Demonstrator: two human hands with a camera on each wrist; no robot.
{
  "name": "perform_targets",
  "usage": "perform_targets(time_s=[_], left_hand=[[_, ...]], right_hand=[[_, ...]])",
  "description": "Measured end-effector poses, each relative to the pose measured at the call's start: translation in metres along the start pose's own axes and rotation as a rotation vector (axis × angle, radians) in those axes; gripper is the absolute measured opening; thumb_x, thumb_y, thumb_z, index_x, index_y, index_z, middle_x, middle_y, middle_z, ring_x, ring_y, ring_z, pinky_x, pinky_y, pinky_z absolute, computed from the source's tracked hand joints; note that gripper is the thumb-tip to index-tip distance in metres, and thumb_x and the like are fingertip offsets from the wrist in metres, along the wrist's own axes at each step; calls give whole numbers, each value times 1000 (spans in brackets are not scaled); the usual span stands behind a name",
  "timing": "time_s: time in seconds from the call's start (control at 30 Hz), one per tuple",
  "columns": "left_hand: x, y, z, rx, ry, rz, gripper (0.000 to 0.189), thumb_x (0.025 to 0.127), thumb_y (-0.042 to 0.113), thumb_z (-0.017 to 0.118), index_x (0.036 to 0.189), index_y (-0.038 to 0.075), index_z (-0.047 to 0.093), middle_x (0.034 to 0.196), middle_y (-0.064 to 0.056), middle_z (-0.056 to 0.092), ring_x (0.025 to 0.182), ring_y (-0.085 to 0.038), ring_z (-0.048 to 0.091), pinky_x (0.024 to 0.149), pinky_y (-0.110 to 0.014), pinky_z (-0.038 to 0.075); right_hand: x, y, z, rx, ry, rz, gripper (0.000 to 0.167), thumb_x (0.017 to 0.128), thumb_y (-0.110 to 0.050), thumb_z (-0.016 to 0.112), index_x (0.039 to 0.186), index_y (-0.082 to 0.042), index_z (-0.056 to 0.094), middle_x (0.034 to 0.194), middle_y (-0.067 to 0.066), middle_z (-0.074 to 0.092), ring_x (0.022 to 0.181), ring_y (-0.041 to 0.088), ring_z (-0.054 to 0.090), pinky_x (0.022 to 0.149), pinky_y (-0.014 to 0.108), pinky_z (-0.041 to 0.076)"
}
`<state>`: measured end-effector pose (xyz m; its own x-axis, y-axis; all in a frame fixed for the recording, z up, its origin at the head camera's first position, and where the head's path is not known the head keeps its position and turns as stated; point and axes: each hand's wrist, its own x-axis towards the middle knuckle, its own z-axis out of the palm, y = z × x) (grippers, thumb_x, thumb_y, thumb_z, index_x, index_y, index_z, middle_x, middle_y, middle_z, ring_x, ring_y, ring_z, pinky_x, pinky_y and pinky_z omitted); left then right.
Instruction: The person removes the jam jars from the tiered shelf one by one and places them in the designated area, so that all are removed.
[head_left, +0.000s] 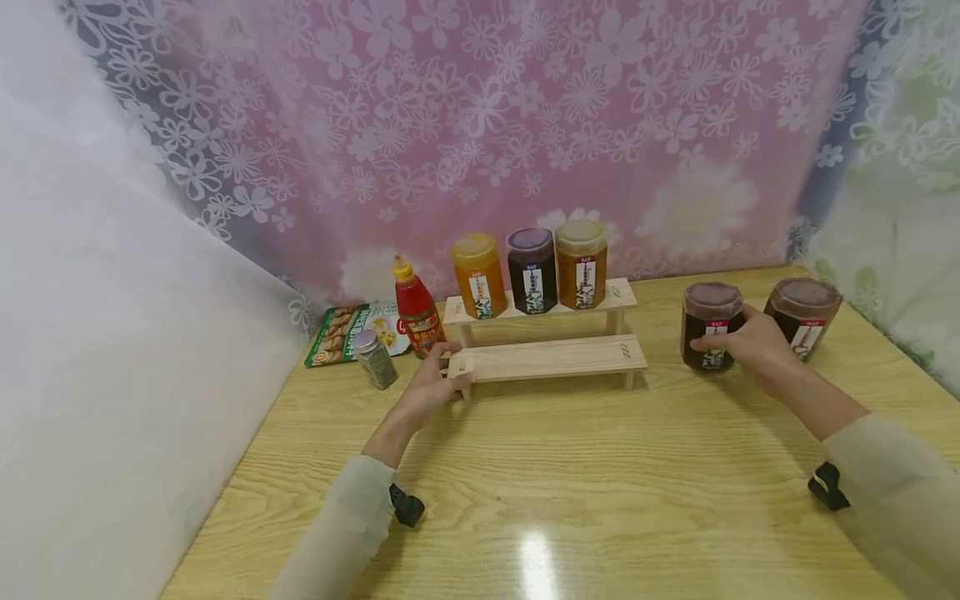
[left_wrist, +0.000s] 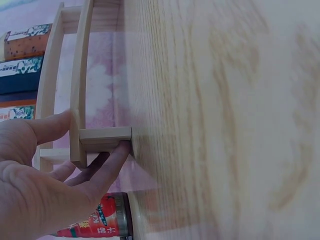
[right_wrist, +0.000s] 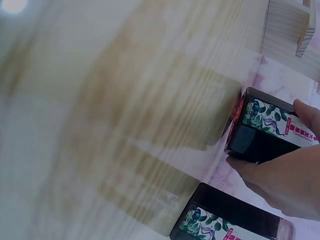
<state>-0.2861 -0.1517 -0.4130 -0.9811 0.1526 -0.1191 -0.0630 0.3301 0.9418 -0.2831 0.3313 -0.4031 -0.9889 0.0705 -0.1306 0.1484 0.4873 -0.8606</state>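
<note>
My left hand [head_left: 426, 388] grips the left end of the lower tier of a two-tier wooden rack [head_left: 551, 358], thumb on the board and fingers around its end leg, as the left wrist view shows. On the upper tier stand three jars: a yellow-lidded jar [head_left: 482, 279], a purple-lidded dark jar [head_left: 532, 271] and an amber jar [head_left: 581, 267]. To the right of the rack, my right hand [head_left: 756, 343] holds a dark jar [head_left: 701, 321] upright between thumb and fingers. Whether its base touches the table, I cannot tell. Just right of that hand stands a second dark jar [head_left: 802, 312].
Left of the rack are a red ketchup bottle [head_left: 417, 310] with a yellow cap, a small spice jar [head_left: 377, 362] and a green food packet [head_left: 337, 337]. A floral curtain [head_left: 487, 125] hangs behind the wooden table [head_left: 540, 467]. White sheeting [head_left: 135, 292] flanks the left.
</note>
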Motion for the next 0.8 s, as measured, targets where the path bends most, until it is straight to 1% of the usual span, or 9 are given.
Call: perform_targets(time_s=[0.1, 0.13, 0.27, 0.43, 0.6, 0.7, 0.8], left_hand=[[0, 0, 0, -2, -2, -2, 58, 102, 12, 68, 153, 12, 41, 150, -25, 45, 128, -39, 56, 96, -50, 55], [0, 0, 0, -3, -2, -2, 58, 102, 12, 68, 153, 13, 41, 150, -25, 44, 128, -40, 56, 97, -51, 55], [0, 0, 0, -8, -3, 1, 58, 102, 13, 69, 153, 12, 41, 151, -25, 43, 129, -41, 55, 98, -54, 54], [0, 0, -1, -9, -4, 7, 57, 102, 13, 69, 152, 12, 41, 151, -26, 42, 129, -41, 55, 98, -54, 54], [-1, 0, -1, -10, -8, 10, 57, 102, 14, 68, 152, 13, 41, 152, -26, 42, 129, -42, 54, 98, -55, 53], [0, -1, -1, -12, -4, 7, 57, 102, 14, 69, 152, 13, 41, 152, -25, 42, 130, -41, 54, 98, -54, 54], [0, -1, 0, -8, -2, 5, 57, 102, 14, 69, 152, 13, 42, 152, -25, 43, 130, -41, 54, 97, -53, 54]], right_hand=[[2, 0, -1, 1, -9, 3, 119, 95, -27, 78, 161, 0, -17, 164, 39, -2, 149, 62, 8, 114, 72, 25], [3, 1, -2, 3, -12, 0, 118, 95, -27, 78, 161, 0, -16, 165, 38, -4, 148, 63, 5, 114, 73, 24], [6, 3, -2, 18, -25, -27, 115, 94, -25, 79, 162, 2, -11, 166, 37, -1, 149, 61, 6, 116, 72, 23], [8, 2, -3, 23, -52, -54, 114, 94, -22, 78, 163, 1, -9, 166, 37, 3, 150, 60, 7, 116, 71, 22], [10, 4, -5, 38, -83, -51, 113, 95, -21, 77, 164, -1, -11, 167, 36, 0, 150, 60, 5, 117, 72, 20], [10, 6, -5, 42, -88, -51, 114, 95, -23, 77, 164, -2, -12, 167, 36, -1, 151, 60, 5, 117, 72, 19], [9, 6, -5, 54, -96, -73, 113, 96, -23, 77, 165, -4, -11, 168, 33, -2, 152, 58, 2, 117, 73, 17]])
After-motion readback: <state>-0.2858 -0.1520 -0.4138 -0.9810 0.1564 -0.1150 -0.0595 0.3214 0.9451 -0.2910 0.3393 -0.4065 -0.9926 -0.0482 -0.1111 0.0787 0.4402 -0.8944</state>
